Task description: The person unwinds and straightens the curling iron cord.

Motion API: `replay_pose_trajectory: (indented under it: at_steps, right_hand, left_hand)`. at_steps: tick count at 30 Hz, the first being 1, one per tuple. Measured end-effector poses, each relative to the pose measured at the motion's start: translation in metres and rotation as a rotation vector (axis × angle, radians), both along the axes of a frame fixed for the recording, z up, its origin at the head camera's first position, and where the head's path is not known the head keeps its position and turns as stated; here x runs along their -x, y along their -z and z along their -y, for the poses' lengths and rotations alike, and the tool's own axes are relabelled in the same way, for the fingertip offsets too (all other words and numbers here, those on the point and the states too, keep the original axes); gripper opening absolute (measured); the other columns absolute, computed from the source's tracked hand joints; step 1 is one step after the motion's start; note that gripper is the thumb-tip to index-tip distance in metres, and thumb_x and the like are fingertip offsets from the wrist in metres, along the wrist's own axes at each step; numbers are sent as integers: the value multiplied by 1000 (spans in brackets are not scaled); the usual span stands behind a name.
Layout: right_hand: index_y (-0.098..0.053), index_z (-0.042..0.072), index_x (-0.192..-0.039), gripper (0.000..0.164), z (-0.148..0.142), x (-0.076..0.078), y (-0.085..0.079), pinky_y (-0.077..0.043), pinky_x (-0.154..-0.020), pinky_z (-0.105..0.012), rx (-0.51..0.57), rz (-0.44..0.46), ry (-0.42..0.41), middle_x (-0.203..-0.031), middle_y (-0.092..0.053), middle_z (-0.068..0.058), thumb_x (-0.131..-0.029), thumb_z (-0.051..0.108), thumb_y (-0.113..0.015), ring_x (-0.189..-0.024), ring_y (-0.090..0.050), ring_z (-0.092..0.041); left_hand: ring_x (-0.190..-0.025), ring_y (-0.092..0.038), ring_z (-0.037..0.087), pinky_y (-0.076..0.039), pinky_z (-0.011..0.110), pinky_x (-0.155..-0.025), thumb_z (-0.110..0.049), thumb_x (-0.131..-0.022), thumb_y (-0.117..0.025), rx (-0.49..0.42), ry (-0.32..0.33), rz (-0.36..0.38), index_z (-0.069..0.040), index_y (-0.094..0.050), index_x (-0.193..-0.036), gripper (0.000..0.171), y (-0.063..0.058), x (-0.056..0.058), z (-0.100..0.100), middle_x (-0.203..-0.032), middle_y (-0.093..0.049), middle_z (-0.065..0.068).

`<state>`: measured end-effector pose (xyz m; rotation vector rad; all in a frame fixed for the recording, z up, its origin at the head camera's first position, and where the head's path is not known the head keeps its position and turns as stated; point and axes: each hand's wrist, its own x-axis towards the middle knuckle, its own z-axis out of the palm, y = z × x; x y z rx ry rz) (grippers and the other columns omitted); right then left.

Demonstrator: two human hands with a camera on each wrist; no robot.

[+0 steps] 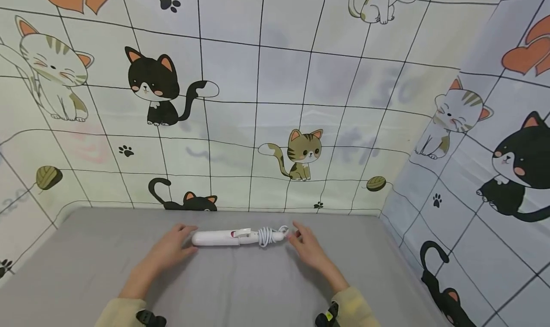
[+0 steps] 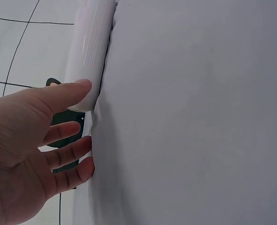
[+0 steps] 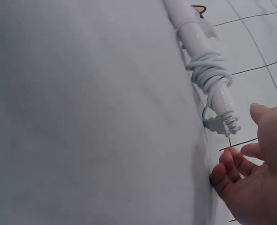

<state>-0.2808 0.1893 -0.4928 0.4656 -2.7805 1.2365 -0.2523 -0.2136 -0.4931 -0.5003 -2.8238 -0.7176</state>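
Observation:
A white hair curling iron (image 1: 215,238) lies crosswise near the far edge of the grey surface, with a small lever (image 1: 243,232) on top. Its white cord (image 1: 267,237) is wound round the handle at the right end. My left hand (image 1: 172,247) is at the smooth left end, thumb and fingers spread and relaxed. In the left wrist view the thumb (image 2: 77,91) overlaps that end; whether it touches, I cannot tell. Beside the cord end is my right hand (image 1: 310,248), its fingers loosely bent. The right wrist view shows a gap between it and the plug (image 3: 218,125).
The grey cloth-covered surface (image 1: 232,284) spreads in front of me. Behind it and to the right stand white fabric walls (image 1: 232,69) with a black grid and printed cats. Both sleeves have dark wrist devices (image 1: 151,318) on them.

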Motion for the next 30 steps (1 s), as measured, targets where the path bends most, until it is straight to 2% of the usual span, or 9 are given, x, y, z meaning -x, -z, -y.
replay_pose_trajectory:
  at_steps: [4, 10, 17, 24, 30]
  right_hand:
    - [-47, -12, -143, 52, -2, 6, 2, -56, -64, -29, 59, 8, 2, -101, -62, -12, -106, 23, -57, -83, -60, -19]
    - [-53, -10, -141, 47, -4, 13, 3, -51, -56, -25, 71, 39, 10, -81, -65, -5, -106, 21, -58, -66, -57, -14]
    - [-56, -12, -135, 42, 5, 18, -1, -47, -50, -22, 124, 90, -31, -77, -66, -10, -106, 17, -56, -61, -55, -13]
    - [-54, -16, -135, 41, 13, 19, -1, -50, -47, -21, 183, 147, -32, -81, -70, -11, -107, 14, -53, -58, -58, -14]
    - [-55, -19, -132, 37, 15, 20, 2, -56, -48, -24, 285, 176, -24, -77, -67, -11, -105, 7, -53, -59, -58, -15]
  left_hand:
    - [-104, -64, 43, -58, 62, -89, -18, -84, -85, 6, 9, 31, 3, -61, -133, 58, -1, 2, -4, -117, -61, 23]
    - [-111, -61, 46, -55, 64, -95, -19, -85, -84, 21, -5, 112, 3, -57, -137, 63, -5, 5, -9, -122, -60, 27]
    - [-106, -63, 43, -57, 62, -92, -17, -84, -85, 45, -30, 139, 4, -58, -137, 63, -7, 10, -11, -120, -58, 25]
    - [-97, -64, 35, -59, 57, -87, -12, -84, -84, 40, -40, 132, 1, -63, -129, 50, -6, 10, -12, -111, -58, 19]
    - [-104, -64, 38, -57, 58, -94, -4, -85, -79, 17, 21, 99, 6, -64, -121, 40, -3, 11, -15, -112, -63, 18]
